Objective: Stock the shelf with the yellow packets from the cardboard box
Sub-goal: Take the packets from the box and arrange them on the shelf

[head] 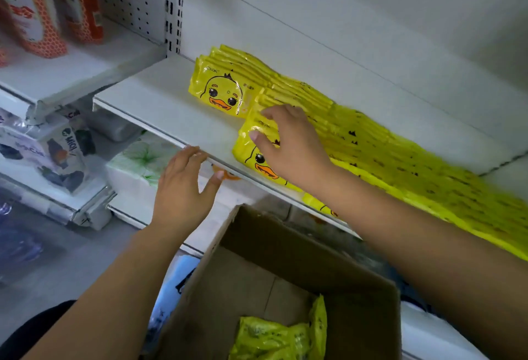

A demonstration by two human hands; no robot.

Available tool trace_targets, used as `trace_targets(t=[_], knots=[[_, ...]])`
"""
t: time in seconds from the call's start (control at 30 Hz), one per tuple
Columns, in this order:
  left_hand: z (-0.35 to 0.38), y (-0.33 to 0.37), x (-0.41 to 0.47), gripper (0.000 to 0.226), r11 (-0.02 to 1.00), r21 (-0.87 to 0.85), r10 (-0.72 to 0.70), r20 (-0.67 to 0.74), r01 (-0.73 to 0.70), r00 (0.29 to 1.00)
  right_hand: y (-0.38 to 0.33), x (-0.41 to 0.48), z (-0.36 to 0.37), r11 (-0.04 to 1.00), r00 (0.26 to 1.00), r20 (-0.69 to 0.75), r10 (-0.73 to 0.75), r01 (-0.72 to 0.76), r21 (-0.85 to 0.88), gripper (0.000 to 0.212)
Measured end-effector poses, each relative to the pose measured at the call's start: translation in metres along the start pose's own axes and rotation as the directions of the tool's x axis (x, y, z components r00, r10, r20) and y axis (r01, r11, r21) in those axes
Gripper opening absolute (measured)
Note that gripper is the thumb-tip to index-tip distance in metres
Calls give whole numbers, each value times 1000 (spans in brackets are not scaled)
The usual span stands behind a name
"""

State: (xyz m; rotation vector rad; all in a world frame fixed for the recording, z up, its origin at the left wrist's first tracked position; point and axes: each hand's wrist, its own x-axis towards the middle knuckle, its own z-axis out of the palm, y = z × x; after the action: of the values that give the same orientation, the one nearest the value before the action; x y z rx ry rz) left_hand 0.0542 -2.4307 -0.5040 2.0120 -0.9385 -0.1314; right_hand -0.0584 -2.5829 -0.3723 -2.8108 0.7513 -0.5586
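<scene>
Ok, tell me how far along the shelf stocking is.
Done: several rows of yellow packets already line the shelf. In hand: the right hand presses on the front packet of one row, while the left hand rests on the shelf edge. Left: a few more packets lie in the cardboard box.

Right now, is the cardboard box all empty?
No, a few yellow packets lie at the bottom of the cardboard box.

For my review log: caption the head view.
Right hand rests on yellow packets on the shelf; left hand touches its edge above the cardboard box.
</scene>
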Motion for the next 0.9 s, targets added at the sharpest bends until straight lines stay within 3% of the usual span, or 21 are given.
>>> trace_targets(t=[0.23,0.3,0.37,0.47,0.57,0.67,0.9], knots=[[11,24,-78,72,980,34,-199,287,198,937,19,-154,6,989,1000,6,26,-26,146,30],[12,28,-101,74,964,110,-267,371,244,890,35,-197,25,983,997,65,47,-58,177,29],[11,31,-125,69,939,183,-341,418,290,842,52,-240,50,967,966,222,133,-176,184,30],[10,36,-152,61,920,276,-371,386,278,844,76,-294,90,882,822,489,293,-429,193,23],[13,38,-158,57,900,364,-365,328,241,871,93,-325,127,798,668,631,394,-589,125,25],[19,38,-152,56,881,422,-362,311,214,879,105,-334,162,798,535,729,427,-602,-26,39],[27,29,-145,49,865,463,-358,294,196,886,139,-356,213,812,380,803,460,-545,-208,78]])
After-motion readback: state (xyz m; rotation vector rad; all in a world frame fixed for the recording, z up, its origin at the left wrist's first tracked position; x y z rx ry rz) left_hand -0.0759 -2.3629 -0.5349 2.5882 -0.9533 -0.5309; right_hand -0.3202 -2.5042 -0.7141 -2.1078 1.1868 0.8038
